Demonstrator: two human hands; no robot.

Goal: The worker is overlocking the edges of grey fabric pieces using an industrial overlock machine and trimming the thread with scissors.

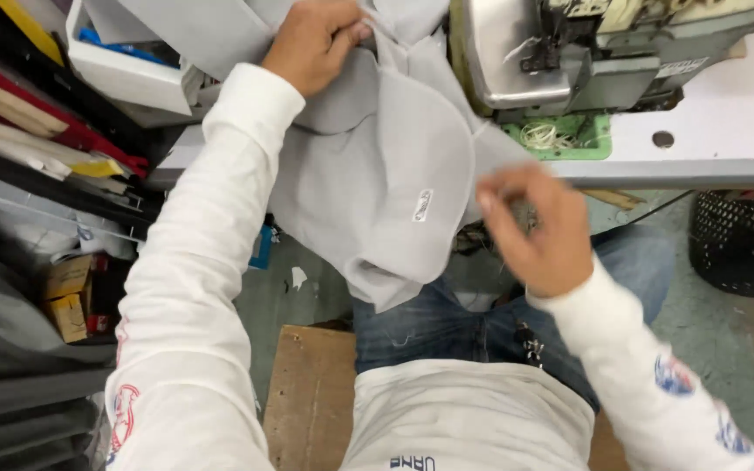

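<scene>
My left hand (314,42) grips the soft grey fabric piece (386,174) hanging off the desk (709,148) edge, unsewn, while my right hand (534,228) hovers, half-curled and empty.

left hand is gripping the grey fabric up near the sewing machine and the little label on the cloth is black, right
Not quite. The left hand does grip the grey fabric up near the sewing machine, but the head view shows that the small label on the cloth is white, not black.
</scene>
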